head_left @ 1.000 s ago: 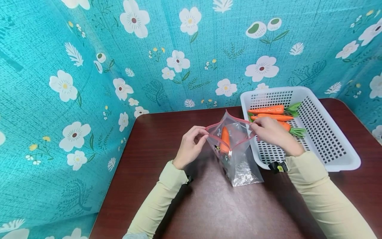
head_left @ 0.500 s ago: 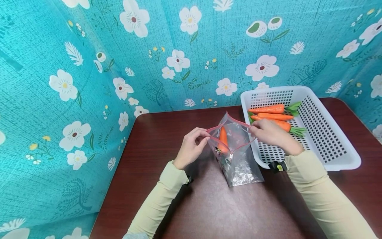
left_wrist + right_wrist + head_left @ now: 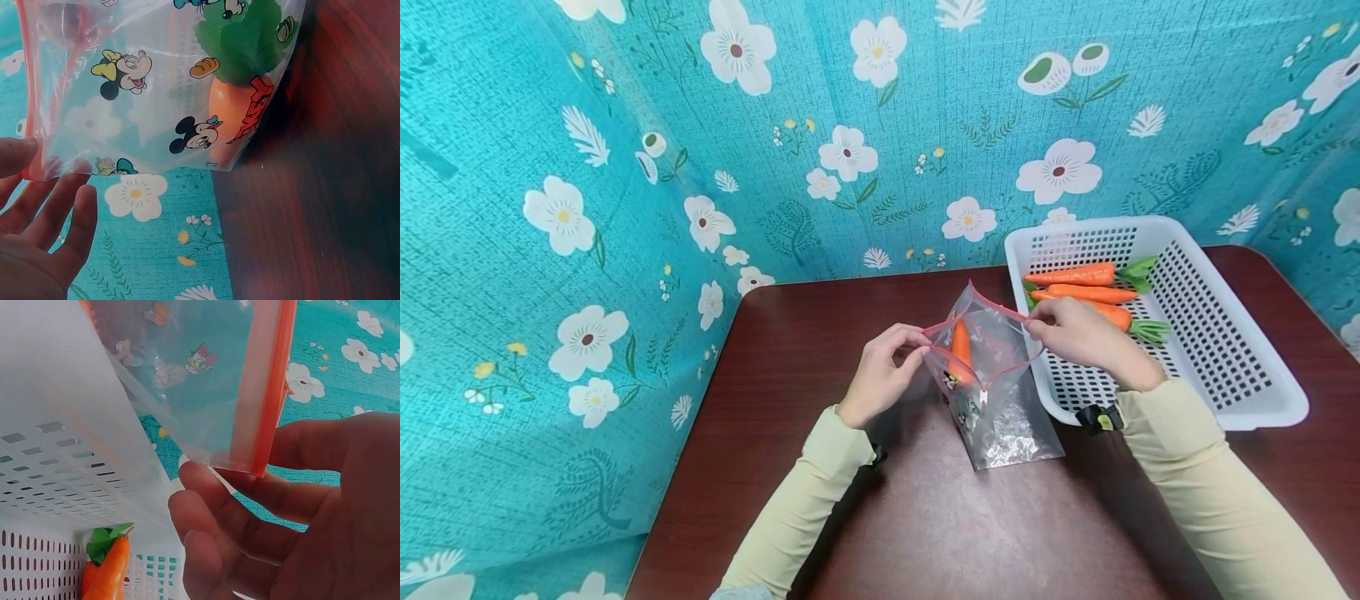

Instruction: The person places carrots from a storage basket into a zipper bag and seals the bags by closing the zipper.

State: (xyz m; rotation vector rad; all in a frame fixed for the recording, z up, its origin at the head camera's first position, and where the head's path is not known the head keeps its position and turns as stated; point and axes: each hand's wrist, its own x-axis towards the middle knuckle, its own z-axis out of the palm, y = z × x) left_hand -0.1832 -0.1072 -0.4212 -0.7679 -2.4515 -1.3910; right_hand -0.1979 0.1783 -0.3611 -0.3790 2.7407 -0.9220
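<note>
A clear zip bag (image 3: pixel 1011 437) with a red rim and cartoon prints stands on the table, its mouth spread wide. My left hand (image 3: pixel 882 375) pinches the left corner of that rim between thumb and fingers. At the opposite corner, my right hand (image 3: pixel 1078 337) pinches the rim beside the basket. Inside the bag a carrot (image 3: pixel 960 350) leans with its orange tip up. The left wrist view shows green leaves (image 3: pixel 240 40) at the carrot's lower end, through the printed plastic. A small white slider (image 3: pixel 983 397) sits on the near side of the rim.
A white perforated basket (image 3: pixel 1288 412) stands right of the bag, close against it. Several carrots (image 3: pixel 1071 275) with green tops lie in its left part. The dark red wooden table (image 3: pixel 805 350) meets a teal flowered cloth (image 3: pixel 842 225) at the back and left.
My left hand has shifted slightly right and nearer with its corner of the rim. The carrot in the bag has tipped a little to the left. My right hand has hardly moved.
</note>
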